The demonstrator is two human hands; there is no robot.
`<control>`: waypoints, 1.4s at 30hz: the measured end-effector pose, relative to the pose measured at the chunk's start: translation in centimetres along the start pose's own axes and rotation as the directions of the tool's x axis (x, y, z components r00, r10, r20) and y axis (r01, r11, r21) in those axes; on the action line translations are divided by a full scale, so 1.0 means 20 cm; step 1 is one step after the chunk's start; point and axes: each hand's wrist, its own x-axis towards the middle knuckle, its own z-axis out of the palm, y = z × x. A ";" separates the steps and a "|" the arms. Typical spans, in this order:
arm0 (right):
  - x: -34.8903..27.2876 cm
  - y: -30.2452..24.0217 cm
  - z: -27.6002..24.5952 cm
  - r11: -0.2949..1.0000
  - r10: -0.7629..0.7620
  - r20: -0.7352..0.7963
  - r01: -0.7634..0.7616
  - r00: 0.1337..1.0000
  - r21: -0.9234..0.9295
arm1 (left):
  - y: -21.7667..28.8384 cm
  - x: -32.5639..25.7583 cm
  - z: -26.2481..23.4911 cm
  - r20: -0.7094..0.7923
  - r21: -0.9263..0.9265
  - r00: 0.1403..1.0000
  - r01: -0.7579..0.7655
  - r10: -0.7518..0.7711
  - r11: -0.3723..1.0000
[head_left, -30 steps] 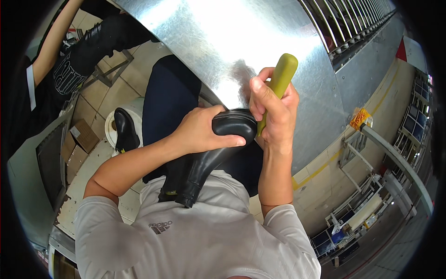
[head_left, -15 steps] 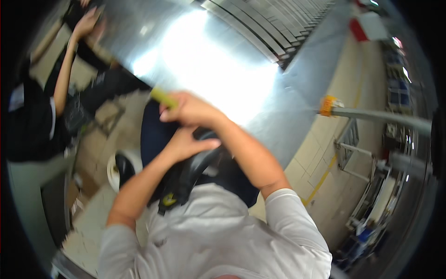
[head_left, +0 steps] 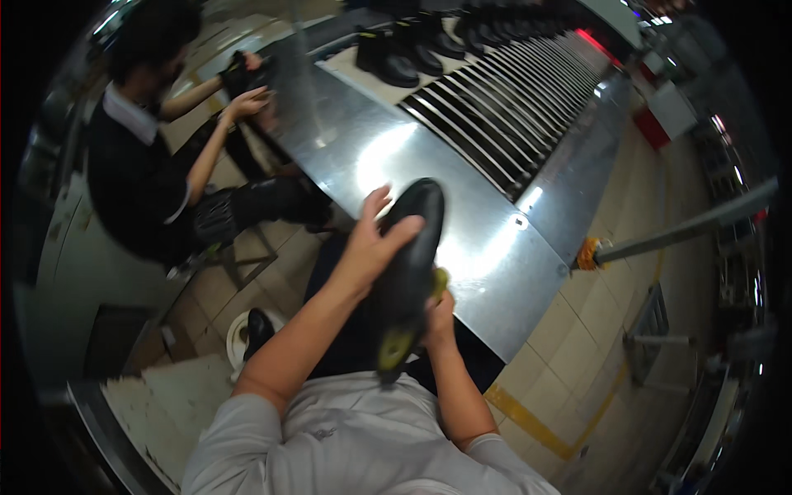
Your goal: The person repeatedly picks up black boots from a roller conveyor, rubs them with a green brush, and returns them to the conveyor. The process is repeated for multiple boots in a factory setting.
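Note:
A black boot (head_left: 406,247) with a yellow tab at its heel is held above my lap, its toe toward the metal table. My left hand (head_left: 371,252) grips it from the left, thumb across the upper. On the boot's other side my right hand (head_left: 441,320) is closed round a small yellow-green piece (head_left: 440,282), whose kind the blur hides. That piece is right beside the boot's side; whether it touches, I cannot tell.
The metal table (head_left: 487,260) joins a slatted roller conveyor (head_left: 503,115). Several black boots (head_left: 386,59) stand in a row along it. A co-worker (head_left: 132,165) sits at the left, handling a dark item (head_left: 242,76). A metal pole (head_left: 685,227) juts in at the right.
The boot has risen from my lap and turned toe-forward. My right hand, crossed over to the left before, is now on the boot's right with the yellow-green piece. The view has shifted, showing more conveyor.

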 end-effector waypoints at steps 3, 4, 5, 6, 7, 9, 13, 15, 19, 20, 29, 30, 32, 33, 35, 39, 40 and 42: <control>0.01 0.18 0.01 0.863 0.332 -0.182 -0.220 0.926 0.455 | 0.10 -0.10 -0.08 0.381 -0.194 0.896 -0.163 0.228 0.967; 0.02 0.12 0.04 0.678 0.505 -0.115 -0.310 0.856 0.666 | 0.12 -0.16 -0.16 0.587 -0.022 0.762 -0.323 0.274 0.946; 0.11 0.14 0.05 0.254 0.072 0.231 -0.241 0.970 0.937 | 0.15 -0.22 -0.21 0.770 0.123 0.597 -0.483 0.224 0.867; 0.08 0.12 0.10 0.368 0.028 0.279 -0.270 0.960 0.890 | 0.10 -0.34 -0.24 0.744 0.195 0.590 -0.641 0.314 0.742; 0.06 0.08 0.11 0.491 -0.027 0.307 -0.254 0.951 0.833 | 0.12 -0.45 -0.21 0.685 0.291 0.633 -0.692 0.361 0.661; 0.11 0.14 0.14 0.691 0.107 0.355 -0.326 0.929 0.645 | 0.06 -0.58 -0.14 0.426 0.611 0.730 -0.668 0.534 0.425; 0.16 0.06 0.39 0.940 0.043 0.511 -0.208 0.858 0.269 | 0.23 -0.53 -0.18 -0.200 0.713 0.649 -0.417 0.734 0.564; 0.00 -0.12 0.67 0.971 0.168 0.386 -0.220 0.907 0.095 | 0.37 -0.64 -0.42 -0.447 0.615 0.578 -0.355 0.683 0.704; 0.15 -0.19 0.59 0.949 0.034 0.596 0.161 0.803 -0.271 | 0.85 -1.22 -0.73 -0.617 0.649 0.436 -0.188 0.655 0.737; 0.24 -0.20 0.52 0.940 0.023 0.606 0.188 0.795 -0.284 | 0.96 -1.38 -0.76 -0.669 0.682 0.341 -0.071 0.660 0.728; 1.05 -0.25 -0.05 0.933 0.055 0.103 -0.014 0.993 -0.359 | 1.28 -2.64 -1.52 -0.152 0.387 -0.603 0.693 0.783 0.609; 1.08 -0.23 -0.12 0.950 0.021 0.055 -0.003 0.998 -0.313 | 1.25 -2.89 -1.75 -0.227 0.207 -0.575 0.760 0.786 0.616; 1.15 -0.16 -0.33 0.968 -0.055 -0.060 0.039 0.997 -0.249 | 1.17 -3.21 -2.12 -0.318 0.062 -0.730 0.621 0.605 0.781; 1.14 -0.01 -0.42 0.980 -0.038 -0.105 0.017 0.994 -0.201 | 1.27 -3.56 -2.24 -0.394 0.412 -0.776 0.331 0.493 0.849; 1.09 0.00 -0.46 0.999 -0.031 -0.193 0.039 0.981 0.036 | 1.35 -3.84 -2.34 -0.363 0.370 -0.707 0.489 0.608 0.790; 1.20 -0.02 -0.72 0.981 0.098 -0.269 -0.048 0.958 0.187 | 1.51 -3.75 -2.56 -0.466 0.155 -0.662 0.592 0.587 0.791; 1.06 -0.10 -0.43 0.989 -0.016 -0.337 0.064 0.941 0.130 | 1.47 -3.83 -2.49 -0.356 -0.059 -0.742 0.625 0.568 0.779; 1.09 -0.08 -0.45 0.989 -0.069 -0.333 0.109 0.940 0.104 | 1.59 -3.71 -2.44 -0.147 -0.377 -0.850 0.521 0.506 0.766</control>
